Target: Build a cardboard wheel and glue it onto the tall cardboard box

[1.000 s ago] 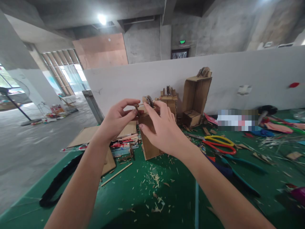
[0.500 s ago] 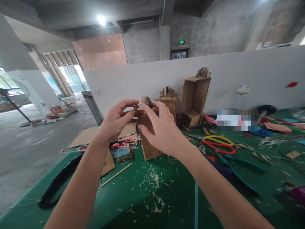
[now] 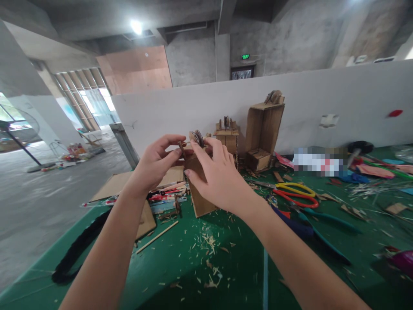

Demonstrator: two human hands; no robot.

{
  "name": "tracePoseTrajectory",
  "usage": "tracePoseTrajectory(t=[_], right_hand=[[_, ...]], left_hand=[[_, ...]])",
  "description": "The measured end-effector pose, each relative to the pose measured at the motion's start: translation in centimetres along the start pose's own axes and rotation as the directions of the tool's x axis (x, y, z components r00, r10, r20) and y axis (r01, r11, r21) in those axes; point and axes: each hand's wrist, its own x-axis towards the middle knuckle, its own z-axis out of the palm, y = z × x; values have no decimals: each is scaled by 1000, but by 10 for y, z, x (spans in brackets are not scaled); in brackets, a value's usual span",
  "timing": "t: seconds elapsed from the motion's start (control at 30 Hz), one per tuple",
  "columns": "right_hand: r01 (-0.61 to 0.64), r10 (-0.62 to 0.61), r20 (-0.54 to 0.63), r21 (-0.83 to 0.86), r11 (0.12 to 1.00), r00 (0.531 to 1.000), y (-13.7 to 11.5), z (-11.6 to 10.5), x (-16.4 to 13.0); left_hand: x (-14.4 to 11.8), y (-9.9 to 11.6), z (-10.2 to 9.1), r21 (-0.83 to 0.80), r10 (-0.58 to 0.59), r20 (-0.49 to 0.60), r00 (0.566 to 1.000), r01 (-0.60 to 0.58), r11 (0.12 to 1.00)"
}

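Note:
A small upright cardboard box (image 3: 199,199) stands on the green table (image 3: 200,267) in front of me, with a little round wheel (image 3: 196,137) on a thin stick at its top. My left hand (image 3: 156,163) pinches the left end of that stick between thumb and fingers. The fingers of my right hand (image 3: 217,176) press on the wheel and the box's top edge, and its palm covers most of the box's right side. Two similar cardboard models stand behind: a short one (image 3: 227,137) and a tall one (image 3: 264,129).
Wood shavings (image 3: 209,245) litter the mat. A loose stick (image 3: 157,236), flat cardboard sheets (image 3: 116,185) and a black braided cord (image 3: 80,243) lie left. Red-and-yellow scissors (image 3: 295,193) and teal-handled pliers (image 3: 322,232) lie right. A white partition (image 3: 322,94) closes the back.
Both hands stay at the top of the box; the view has shifted slightly, and my right hand's fingers have crept a little further over the wheel.

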Motion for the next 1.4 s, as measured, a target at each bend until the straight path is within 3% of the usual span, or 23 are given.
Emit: tracePoseTrajectory(t=[0.57,0.87,1.03,1.2,1.4], right_hand=[[16,-16,1,-33,999,1000,0,1,1],[25,-25,16,30,999,1000,-1,-5,0],[26,-20,-40,157,987,999,10,-14,3],[-19,50,-99,288,957,994,26,-13,7],[-27,43,-82,190,981,996,30,-8,10]], left_hand=[[0,7,4,81,27,-40,999,-23,996],[1,8,6,138,69,-49,996,-62,989],[1,5,5,114,80,-29,996,-77,991],[4,2,7,217,119,-68,991,-102,971],[3,2,6,239,121,-57,991,-104,965]])
